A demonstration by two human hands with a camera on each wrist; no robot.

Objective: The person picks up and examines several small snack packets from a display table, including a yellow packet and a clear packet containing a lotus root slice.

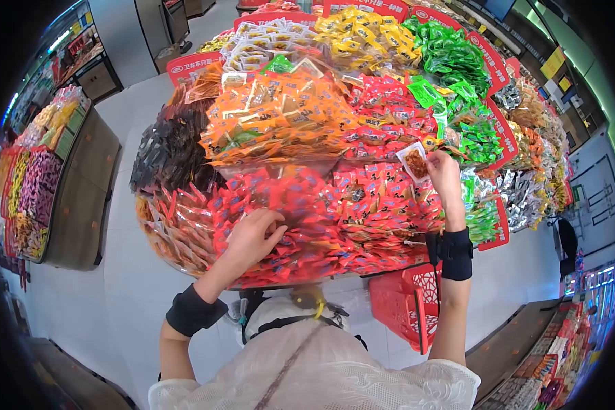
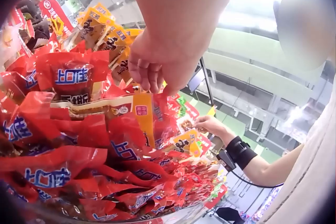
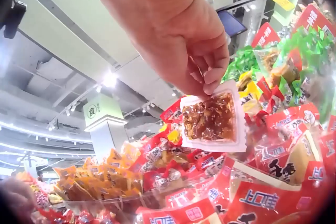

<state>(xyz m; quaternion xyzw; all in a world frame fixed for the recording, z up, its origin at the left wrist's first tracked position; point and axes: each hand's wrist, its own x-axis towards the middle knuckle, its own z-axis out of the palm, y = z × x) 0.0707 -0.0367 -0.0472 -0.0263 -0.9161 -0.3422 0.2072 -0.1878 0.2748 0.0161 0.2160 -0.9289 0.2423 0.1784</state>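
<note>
My right hand (image 1: 445, 176) pinches a small packet (image 3: 209, 121) by its upper edge, between thumb and fingers. The packet has a pale border and a clear window over brown, glossy food. In the head view it hangs above the red packets at the right of the display. My left hand (image 1: 251, 239) is low over the front heap of red packets (image 2: 68, 150) with blue lettering. Its fingers are loosely bent, with the thumb apart, and nothing shows between them. Part of the red heap just beyond it is blurred.
Orange packets (image 1: 273, 113), yellow packets (image 1: 365, 34), green packets (image 1: 451, 55) and dark packets (image 1: 171, 147) are heaped around the display. A red shopping basket (image 1: 406, 304) stands below its front edge at right. Another snack stand (image 1: 75, 191) is at left.
</note>
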